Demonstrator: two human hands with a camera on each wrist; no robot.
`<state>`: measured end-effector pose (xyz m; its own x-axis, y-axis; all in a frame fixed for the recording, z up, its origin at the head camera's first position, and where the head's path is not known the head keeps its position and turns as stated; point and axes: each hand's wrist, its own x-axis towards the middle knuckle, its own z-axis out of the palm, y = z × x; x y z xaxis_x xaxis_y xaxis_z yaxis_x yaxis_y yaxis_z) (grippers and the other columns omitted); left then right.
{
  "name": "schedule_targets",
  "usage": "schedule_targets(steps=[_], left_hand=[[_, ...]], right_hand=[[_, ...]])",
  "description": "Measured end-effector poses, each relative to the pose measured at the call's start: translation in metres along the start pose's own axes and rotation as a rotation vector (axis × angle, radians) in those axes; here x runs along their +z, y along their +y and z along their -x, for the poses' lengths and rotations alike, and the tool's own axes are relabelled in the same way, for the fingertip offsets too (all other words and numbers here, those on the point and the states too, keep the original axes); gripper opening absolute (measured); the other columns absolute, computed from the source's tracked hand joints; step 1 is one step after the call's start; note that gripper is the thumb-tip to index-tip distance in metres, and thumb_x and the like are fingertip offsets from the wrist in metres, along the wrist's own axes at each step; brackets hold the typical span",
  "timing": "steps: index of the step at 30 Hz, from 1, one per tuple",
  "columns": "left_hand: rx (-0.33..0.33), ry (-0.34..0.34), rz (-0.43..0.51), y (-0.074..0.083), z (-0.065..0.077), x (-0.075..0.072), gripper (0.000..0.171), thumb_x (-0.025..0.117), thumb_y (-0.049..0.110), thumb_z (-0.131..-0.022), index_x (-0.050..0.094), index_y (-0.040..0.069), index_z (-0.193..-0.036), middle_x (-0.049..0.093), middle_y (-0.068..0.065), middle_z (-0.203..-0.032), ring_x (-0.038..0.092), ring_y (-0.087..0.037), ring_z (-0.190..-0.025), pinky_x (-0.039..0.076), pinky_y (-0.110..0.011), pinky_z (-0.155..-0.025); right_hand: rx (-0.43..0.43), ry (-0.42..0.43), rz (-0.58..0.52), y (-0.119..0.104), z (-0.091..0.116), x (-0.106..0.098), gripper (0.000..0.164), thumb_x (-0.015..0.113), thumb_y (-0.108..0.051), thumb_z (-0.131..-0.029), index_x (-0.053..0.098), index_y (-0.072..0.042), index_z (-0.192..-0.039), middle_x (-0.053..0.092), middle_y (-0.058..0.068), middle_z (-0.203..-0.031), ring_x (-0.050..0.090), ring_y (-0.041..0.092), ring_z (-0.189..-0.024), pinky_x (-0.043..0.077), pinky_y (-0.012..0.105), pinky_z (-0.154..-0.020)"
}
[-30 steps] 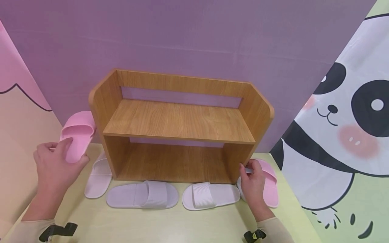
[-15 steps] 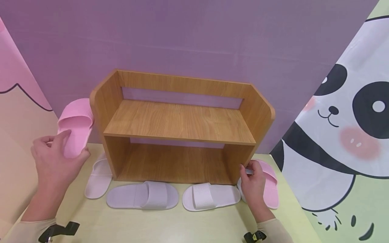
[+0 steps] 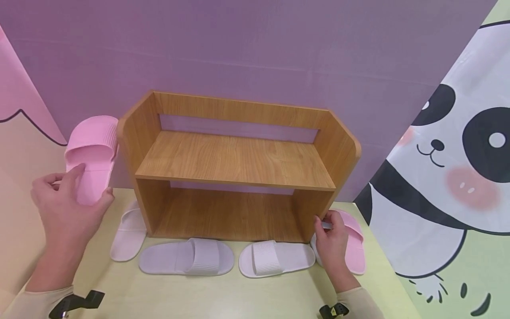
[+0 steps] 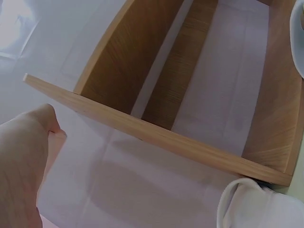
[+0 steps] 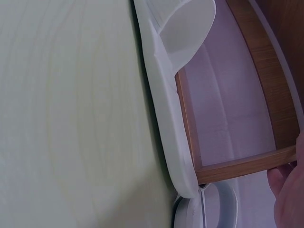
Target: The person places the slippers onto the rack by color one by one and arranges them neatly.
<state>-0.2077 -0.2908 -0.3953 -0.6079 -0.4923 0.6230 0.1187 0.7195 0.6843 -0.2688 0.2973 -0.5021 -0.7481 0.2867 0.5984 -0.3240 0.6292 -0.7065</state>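
Note:
At the left in the head view, my left hand [image 3: 67, 208] holds a pink slipper [image 3: 93, 150] by its heel end, toe pointing up, beside the wooden shelf's left panel. In the left wrist view the left hand [image 4: 21, 152] fills the left edge, and most of that slipper is out of sight. My right hand [image 3: 332, 239] grips the front edge of the wooden shelf's [image 3: 235, 157] right side panel, low down. Behind it lie a second pink slipper [image 3: 354, 248] and a partly hidden white slipper [image 5: 187, 213]. The right wrist view shows only fingers at the panel edge.
Along the shelf's front lie a pale lilac slipper [image 3: 163, 257] and a white slipper [image 3: 292, 254]. Another pale slipper [image 3: 127, 241] lies on the table [image 3: 207, 297] at the shelf's left. A purple backdrop [image 3: 239, 53] stands behind; a panda-print panel [image 3: 450, 186] flanks the right.
My left hand has shifted left and slightly up. The pink slipper has risen with it alongside the shelf's left panel. The right hand and the shelf look unmoved.

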Motion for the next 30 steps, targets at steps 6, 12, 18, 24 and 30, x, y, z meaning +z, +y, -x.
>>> schedule_targets(steps=[6,12,18,24,30], left_hand=[[0.054,0.078,0.057,0.005,-0.003,-0.003,0.074,0.092,0.022,-0.073,0.073,0.012,-0.144,0.032,0.019,-0.125,0.025,0.000,-0.124,0.033,-0.042,-0.096],[0.135,0.130,0.087,0.013,-0.003,-0.005,0.075,0.090,0.027,-0.073,0.073,0.012,-0.144,0.023,0.028,-0.125,0.025,0.004,-0.120,0.028,-0.033,-0.094],[0.152,0.165,0.111,0.019,-0.004,-0.007,0.075,0.088,0.032,-0.072,0.073,0.012,-0.143,0.025,0.027,-0.126,0.027,0.004,-0.122,0.029,-0.028,-0.096],[0.186,0.210,0.139,0.026,-0.007,-0.007,0.075,0.085,0.038,-0.071,0.075,0.010,-0.140,0.028,0.025,-0.126,0.030,0.003,-0.122,0.030,-0.029,-0.096],[0.185,0.227,0.169,0.033,-0.007,-0.006,0.075,0.086,0.038,-0.068,0.077,0.011,-0.137,0.031,0.024,-0.127,0.032,0.003,-0.123,0.031,-0.025,-0.095]], right_hand=[[0.000,0.003,-0.010,0.001,0.001,0.000,0.018,0.076,-0.003,-0.102,0.068,-0.002,-0.118,0.075,0.015,-0.114,0.062,-0.002,-0.100,0.050,0.005,-0.078],[0.001,0.001,-0.016,0.000,0.001,0.000,0.017,0.076,-0.003,-0.102,0.067,-0.002,-0.117,0.074,0.015,-0.113,0.062,-0.002,-0.100,0.050,0.005,-0.078],[-0.001,-0.002,-0.014,-0.001,0.001,0.000,0.017,0.075,-0.003,-0.102,0.067,-0.001,-0.117,0.075,0.015,-0.114,0.062,-0.001,-0.100,0.050,0.005,-0.078],[0.002,0.001,-0.015,-0.002,0.000,0.001,0.017,0.074,-0.002,-0.102,0.067,0.000,-0.117,0.074,0.016,-0.113,0.063,0.002,-0.100,0.050,0.005,-0.079],[0.000,0.001,-0.011,-0.003,-0.001,0.001,0.016,0.073,-0.001,-0.103,0.066,0.002,-0.116,0.074,0.017,-0.113,0.064,0.006,-0.101,0.050,0.004,-0.080]])
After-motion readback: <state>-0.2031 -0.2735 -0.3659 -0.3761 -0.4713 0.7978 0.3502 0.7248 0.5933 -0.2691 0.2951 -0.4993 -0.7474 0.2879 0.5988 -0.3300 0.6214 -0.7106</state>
